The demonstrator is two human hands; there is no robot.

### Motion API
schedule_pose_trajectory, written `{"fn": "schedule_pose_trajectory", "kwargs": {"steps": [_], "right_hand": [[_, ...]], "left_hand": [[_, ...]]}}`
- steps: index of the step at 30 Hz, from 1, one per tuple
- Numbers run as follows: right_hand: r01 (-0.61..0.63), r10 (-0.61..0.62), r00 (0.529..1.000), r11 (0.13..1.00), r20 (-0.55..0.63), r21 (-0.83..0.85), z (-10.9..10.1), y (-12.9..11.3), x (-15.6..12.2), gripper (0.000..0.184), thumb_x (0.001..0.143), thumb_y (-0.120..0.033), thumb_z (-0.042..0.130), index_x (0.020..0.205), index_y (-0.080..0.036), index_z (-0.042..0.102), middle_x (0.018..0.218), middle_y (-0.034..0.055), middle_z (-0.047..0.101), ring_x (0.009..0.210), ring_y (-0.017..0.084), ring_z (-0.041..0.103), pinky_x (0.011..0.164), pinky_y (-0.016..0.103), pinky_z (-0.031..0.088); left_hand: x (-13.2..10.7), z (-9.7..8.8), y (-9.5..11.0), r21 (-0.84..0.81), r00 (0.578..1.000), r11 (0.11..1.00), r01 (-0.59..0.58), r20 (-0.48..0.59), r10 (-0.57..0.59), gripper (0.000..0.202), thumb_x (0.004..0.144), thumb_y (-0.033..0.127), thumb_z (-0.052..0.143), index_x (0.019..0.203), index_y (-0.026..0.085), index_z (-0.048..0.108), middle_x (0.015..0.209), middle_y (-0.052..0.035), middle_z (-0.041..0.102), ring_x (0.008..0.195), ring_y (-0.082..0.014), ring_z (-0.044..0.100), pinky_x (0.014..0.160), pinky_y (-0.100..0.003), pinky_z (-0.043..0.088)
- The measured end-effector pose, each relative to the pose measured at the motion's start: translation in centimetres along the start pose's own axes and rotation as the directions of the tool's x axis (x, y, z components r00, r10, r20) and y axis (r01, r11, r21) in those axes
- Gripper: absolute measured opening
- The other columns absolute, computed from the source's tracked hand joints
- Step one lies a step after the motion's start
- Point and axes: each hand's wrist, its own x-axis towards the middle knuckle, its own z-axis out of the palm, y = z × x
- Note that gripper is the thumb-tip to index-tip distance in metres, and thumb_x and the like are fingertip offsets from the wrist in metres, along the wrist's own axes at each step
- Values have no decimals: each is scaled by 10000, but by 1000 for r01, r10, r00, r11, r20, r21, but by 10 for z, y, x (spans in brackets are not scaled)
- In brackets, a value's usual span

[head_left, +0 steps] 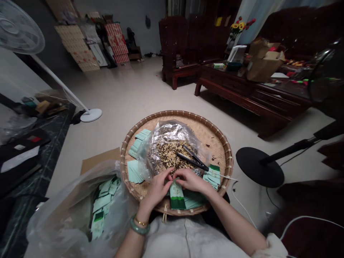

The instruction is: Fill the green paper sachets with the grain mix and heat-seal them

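A round woven bamboo tray rests on my lap. In its middle lies an open clear plastic bag of dry brownish loose material, with black tongs lying across it. My left hand and my right hand meet at the near rim, both pinching the top of one small green and white packet. Stacks of pale green packets lie on the tray at the left, at the right and under my hands.
A clear plastic bag with several green packets sits at my left, on brown cardboard. A white standing fan is far left, a black fan base at right. Dark wooden furniture stands behind, with a white cable on the floor.
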Motion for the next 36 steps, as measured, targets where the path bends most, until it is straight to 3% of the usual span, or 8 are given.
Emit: {"fn": "schedule_pose_trajectory", "kwargs": {"steps": [4,9,14,17,20,24,28,36], "right_hand": [[-109,110,992,994,55,-13,-5,1,-3,223,809,-327,576,754,-140,683,550,-17,596,498,117,525,474,199,333],[-267,269,961,963,-69,35,-18,6,-4,469,876,-440,444,569,-131,617,451,-4,550,444,110,497,458,209,332],[-233,248,947,968,-203,96,-30,14,-3,233,707,-363,667,650,-138,654,565,-9,603,528,115,511,485,204,346],[-153,214,943,959,-255,237,-27,14,-2,225,732,-365,639,693,-144,632,606,-7,597,544,114,512,506,208,384],[-42,145,933,953,-329,299,-22,10,-2,220,791,-370,576,752,-155,607,667,9,589,596,131,530,546,230,423],[82,-80,869,996,-488,-16,-21,1,-9,128,812,-288,562,813,-170,611,921,84,562,873,201,536,756,327,454],[71,-199,857,959,-476,-273,-22,-6,-13,137,822,-290,583,747,-177,597,840,82,522,834,213,493,733,343,441],[2,27,899,998,-437,66,-16,-2,-15,182,865,-306,514,839,-175,638,754,46,633,720,171,551,667,273,437]], "left_hand": [[-1,0,5,50,999,998,-40,19,40,387,809,155,508,1181,237,577,868,-40,640,823,-182,590,798,-321,462],[-4,-18,1,42,1000,999,4,21,-5,316,808,152,495,1087,229,621,879,-49,637,809,-186,583,760,-306,459],[-6,-32,-4,165,994,981,105,-42,-99,287,746,164,572,1015,225,654,834,-48,643,825,-219,564,803,-357,442],[-3,-24,2,160,987,983,94,-142,-71,417,724,282,654,1135,234,610,1007,-73,646,962,-250,548,863,-382,426],[2,-11,9,46,992,994,99,-84,-95,358,760,348,628,1094,220,648,980,-63,670,892,-220,594,799,-312,451],[6,0,15,65,990,988,137,-46,-135,272,853,341,496,796,189,713,698,-19,681,641,-166,592,610,-241,422],[8,3,20,149,997,987,66,-51,-59,230,826,297,532,723,203,714,658,-19,688,591,-162,587,594,-241,407],[10,4,5,-135,928,970,202,-291,-234,194,717,327,645,828,191,727,837,-49,743,772,-217,662,749,-317,497]]}}
